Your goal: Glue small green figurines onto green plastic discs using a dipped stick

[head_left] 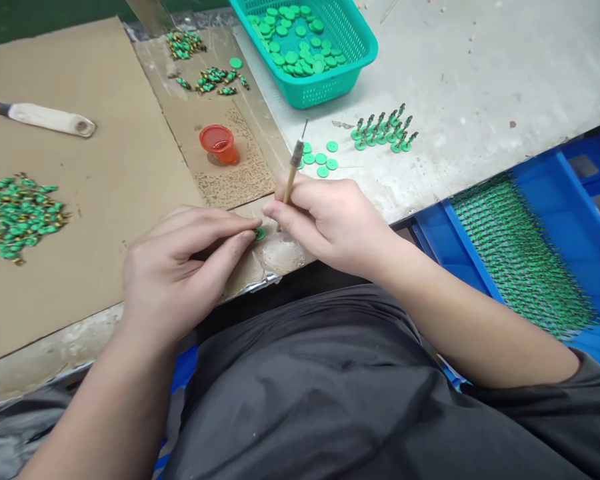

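My left hand (pixel 185 267) pinches a small green disc (pixel 260 233) between thumb and forefinger at the table's front edge. My right hand (pixel 330 223) grips a thin brush (pixel 295 163) like a pen, its lower end down at the disc and its upper end pointing away from me. Just beyond the brush lie a few loose green discs (pixel 320 159), and a small orange cup (pixel 219 143) stands to the left on the brown sheet.
A teal basket (pixel 353 47) holds several green discs at the back. Small green figures (pixel 383 130) stand in a cluster on the grey table. Painted pieces (pixel 23 213) lie piled on cardboard at left. A blue tray (pixel 570 220) with rows of pieces sits at right.
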{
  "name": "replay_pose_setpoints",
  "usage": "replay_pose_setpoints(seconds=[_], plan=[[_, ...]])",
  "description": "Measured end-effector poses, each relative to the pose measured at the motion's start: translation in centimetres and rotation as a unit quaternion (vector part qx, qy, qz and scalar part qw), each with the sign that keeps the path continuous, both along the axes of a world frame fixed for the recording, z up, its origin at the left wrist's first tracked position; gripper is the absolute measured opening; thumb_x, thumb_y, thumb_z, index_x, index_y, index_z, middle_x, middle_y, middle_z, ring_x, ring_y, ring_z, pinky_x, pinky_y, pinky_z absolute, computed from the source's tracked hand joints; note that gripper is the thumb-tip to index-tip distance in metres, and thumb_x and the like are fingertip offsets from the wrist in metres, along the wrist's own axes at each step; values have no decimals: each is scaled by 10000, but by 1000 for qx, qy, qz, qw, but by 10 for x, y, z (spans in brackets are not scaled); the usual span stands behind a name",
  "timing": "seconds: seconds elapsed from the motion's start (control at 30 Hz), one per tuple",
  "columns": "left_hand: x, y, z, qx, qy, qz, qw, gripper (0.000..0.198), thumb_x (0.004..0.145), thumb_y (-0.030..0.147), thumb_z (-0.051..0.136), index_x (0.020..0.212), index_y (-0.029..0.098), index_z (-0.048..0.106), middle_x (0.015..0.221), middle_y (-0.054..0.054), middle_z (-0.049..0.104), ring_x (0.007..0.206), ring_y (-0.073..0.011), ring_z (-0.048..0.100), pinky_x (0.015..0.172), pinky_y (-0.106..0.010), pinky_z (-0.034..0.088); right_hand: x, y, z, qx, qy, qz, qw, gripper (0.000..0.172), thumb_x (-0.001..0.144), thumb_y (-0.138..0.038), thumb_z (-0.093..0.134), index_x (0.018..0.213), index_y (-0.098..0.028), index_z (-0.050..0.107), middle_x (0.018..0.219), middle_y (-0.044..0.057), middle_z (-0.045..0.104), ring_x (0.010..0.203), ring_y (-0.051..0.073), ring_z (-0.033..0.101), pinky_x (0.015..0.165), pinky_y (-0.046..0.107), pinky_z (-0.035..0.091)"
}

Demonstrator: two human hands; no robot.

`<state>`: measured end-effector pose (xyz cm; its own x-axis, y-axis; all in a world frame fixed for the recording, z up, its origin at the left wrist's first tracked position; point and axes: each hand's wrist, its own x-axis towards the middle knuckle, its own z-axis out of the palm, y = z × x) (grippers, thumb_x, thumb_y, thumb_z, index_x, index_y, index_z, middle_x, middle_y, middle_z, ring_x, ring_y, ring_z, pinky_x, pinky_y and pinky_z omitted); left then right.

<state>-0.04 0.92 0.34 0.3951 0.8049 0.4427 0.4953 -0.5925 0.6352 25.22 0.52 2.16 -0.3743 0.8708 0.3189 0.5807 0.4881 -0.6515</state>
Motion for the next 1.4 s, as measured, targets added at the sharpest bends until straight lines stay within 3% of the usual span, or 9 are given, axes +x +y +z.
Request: replay_pose_setpoints(seconds=[0.13,0.23,0.43,0.6,1.03,1.17,1.4], plan=[[-1,0,-1,3,2,4,1000,152,1086,226,836,1141,336,926,1124,28,922,1011,-130,837,983,-290,635,-9,-1,-5,10,12,17,1000,473,1325,-460,381,1216,-205,765,1020,-7,778,937,135,752,897,258,546],[0,-1,-2,7,-1,5,1000,148,1078,204,846,1125,323,921,1135,33,926,1017,-116,839,992,-274,636,-12,0,-10,11,14,28,999,411,1324,-431,411,1305,-197,748,1051,-25,788,970,118,758,916,244,534],[0,-2,-2,5,-5,17,1000,137,1077,241,842,1117,337,931,1135,23,927,1020,-161,860,983,-325,664,-14,6,-19,49,68,56,995,509,1324,-482,357,1177,-175,734,1065,12,795,902,121,728,881,249,534],[1,-2,-2,-1,-8,22,1000,144,1064,254,844,1106,353,939,1131,23,929,1029,-185,873,995,-357,683,-14,8,-12,4,34,63,997,487,1317,-505,376,1122,-209,710,1041,19,785,909,145,727,888,265,529],[0,-5,-1,3,-4,18,1000,209,1073,197,832,1151,369,923,1156,49,923,1055,-171,867,1000,-348,671,-14,9,-15,76,76,78,991,436,1322,-385,392,1103,-174,704,1020,17,795,936,127,766,880,251,549],[-1,-5,-1,-1,7,25,1000,193,1077,199,843,1145,366,911,1176,75,921,1075,-129,853,1037,-293,653,-14,9,-13,56,36,64,996,459,1317,-409,407,999,-228,686,1019,-14,773,925,109,766,884,236,571],[-3,-4,-3,19,16,8,1000,162,1092,187,836,1175,317,886,1183,75,916,1073,-96,838,1039,-248,628,-13,9,-12,82,48,68,993,426,1324,-337,430,1053,-170,711,1062,-35,796,1006,71,803,951,179,587]])
